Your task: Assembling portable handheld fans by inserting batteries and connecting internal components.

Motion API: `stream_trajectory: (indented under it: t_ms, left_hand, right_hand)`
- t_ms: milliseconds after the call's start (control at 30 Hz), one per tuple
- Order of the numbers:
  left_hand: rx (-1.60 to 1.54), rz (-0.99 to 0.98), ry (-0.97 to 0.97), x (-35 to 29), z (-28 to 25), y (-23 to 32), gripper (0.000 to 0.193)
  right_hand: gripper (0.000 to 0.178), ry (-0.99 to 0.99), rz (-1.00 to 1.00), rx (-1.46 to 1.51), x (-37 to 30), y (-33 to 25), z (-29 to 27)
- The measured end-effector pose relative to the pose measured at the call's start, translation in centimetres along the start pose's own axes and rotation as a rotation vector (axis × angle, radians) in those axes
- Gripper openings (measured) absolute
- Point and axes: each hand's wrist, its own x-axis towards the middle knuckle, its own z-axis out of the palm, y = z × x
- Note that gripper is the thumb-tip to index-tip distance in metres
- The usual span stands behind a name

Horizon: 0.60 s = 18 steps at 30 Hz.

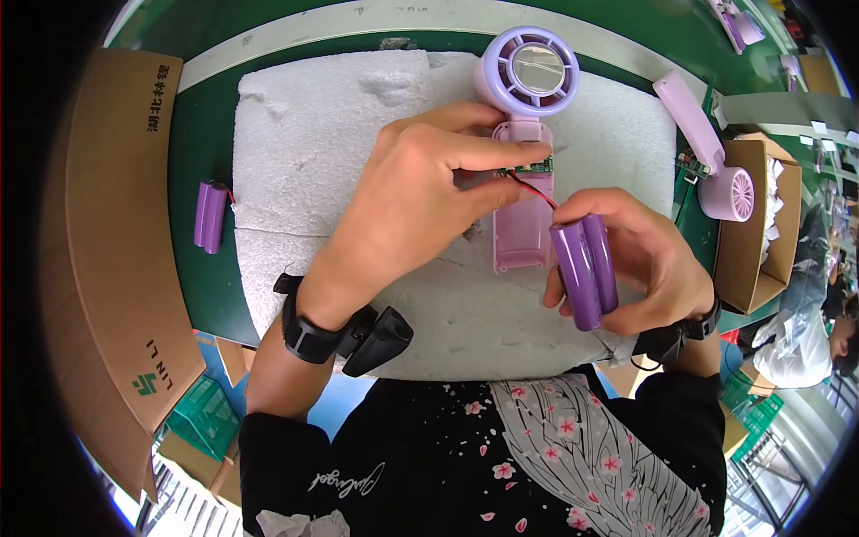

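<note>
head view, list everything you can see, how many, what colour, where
Fan head: 1, lilac, top of foam
Handle shell: 1, pink, below fan head
Circuit board: 1, green, at the handle shell
Wires: 2, red and black, near the board
Held battery pack: 1, purple, right hand
Spare battery pack: 1, purple, table's left
Foam sheet: white, on table
Table: 1, green, beneath
Second fan: 1, pink, right
Large carton: 1, brown, left
Small carton: 1, brown, right
Crates: at least 2, green, lower left and right
Far right background: too small to count
Wrist straps: 2, black, both wrists
Left hand: 1, bare, at the board
Right hand: 1, bare, gripping held pack
</note>
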Motion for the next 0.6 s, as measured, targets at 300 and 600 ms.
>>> stream_trajectory:
  t_ms: [300, 600]
  left_hand:
    - [0.133, 0.114, 0.08, -0.1, 0.5, 0.0, 0.039]
    - [0.233, 0.223, 0.064, 0.0, 0.2, -0.2, 0.038]
  right_hand:
    - [0.072, 0.119, -0.518, -1.112, 1.5, 0.2, 1.7]
    - [0.073, 0.223, -0.568, -1.191, 2.3, 1.5, 1.7]
